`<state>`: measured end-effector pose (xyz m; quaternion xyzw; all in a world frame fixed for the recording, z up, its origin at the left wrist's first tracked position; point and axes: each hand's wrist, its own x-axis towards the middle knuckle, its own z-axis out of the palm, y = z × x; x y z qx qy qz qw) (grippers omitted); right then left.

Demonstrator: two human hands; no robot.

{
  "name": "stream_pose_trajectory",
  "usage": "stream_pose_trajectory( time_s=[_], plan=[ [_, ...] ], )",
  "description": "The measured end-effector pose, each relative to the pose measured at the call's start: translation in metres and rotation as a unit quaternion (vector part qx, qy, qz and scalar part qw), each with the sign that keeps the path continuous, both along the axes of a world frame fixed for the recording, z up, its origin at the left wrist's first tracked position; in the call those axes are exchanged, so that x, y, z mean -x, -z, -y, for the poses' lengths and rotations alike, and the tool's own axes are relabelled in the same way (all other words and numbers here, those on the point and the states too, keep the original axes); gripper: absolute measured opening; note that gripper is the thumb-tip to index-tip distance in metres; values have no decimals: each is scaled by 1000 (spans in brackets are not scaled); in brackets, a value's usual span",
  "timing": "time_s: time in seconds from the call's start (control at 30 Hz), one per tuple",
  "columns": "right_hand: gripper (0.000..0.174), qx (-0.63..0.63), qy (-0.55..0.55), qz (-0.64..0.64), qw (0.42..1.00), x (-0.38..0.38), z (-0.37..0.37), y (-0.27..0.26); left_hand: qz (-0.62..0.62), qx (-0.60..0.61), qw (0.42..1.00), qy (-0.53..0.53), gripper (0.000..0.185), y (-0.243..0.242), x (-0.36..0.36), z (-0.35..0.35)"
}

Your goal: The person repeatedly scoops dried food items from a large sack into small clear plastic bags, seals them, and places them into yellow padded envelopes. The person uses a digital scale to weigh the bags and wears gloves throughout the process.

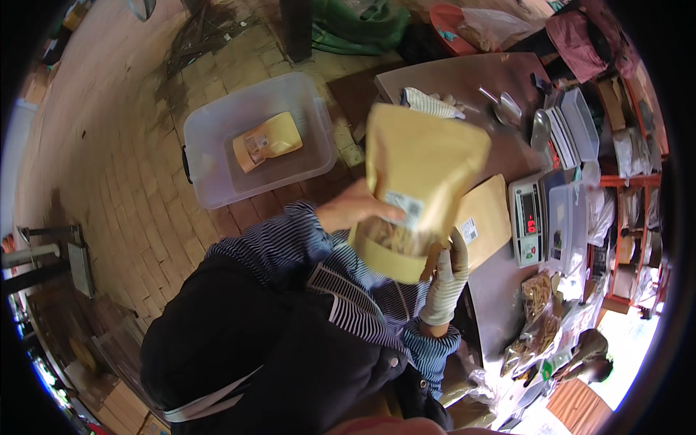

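Observation:
A filled kraft paper pouch (429, 147) with a clear window and a printed label is held up in front of my body. My bare left hand (356, 206) grips its left side, thumb across the label. At the lower right of the pouch, my right hand (448, 277), in a striped knit glove, holds its edge near the bottom. Dried pale pieces show through the window. Behind it, a second kraft pouch (489, 217) with a label lies on the metal table (497, 304), partly hidden. A digital scale (527, 223) with a lit red display stands beside that pouch.
On the brick floor sits a clear plastic tub (204, 179) holding one kraft pouch (269, 141). A striped glove (432, 103) and metal scoops (508, 109) lie on the table. Clear bags of dried pieces (538, 326) are at the lower right, near another person (584, 356).

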<state>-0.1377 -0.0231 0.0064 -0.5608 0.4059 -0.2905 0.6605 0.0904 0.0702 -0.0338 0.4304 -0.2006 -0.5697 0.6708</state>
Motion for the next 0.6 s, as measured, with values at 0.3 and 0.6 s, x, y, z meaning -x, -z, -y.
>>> stream_pose_trajectory(
  time_s=[0.3,0.6],
  plan=[
    [30,-37,-68,-53,996,22,-2,28,159,-211,872,-413,50,109,-164,-90],
    [26,-79,-32,-109,990,22,-9,28,678,-463,561,-104,62,185,-257,-165]
  ],
)
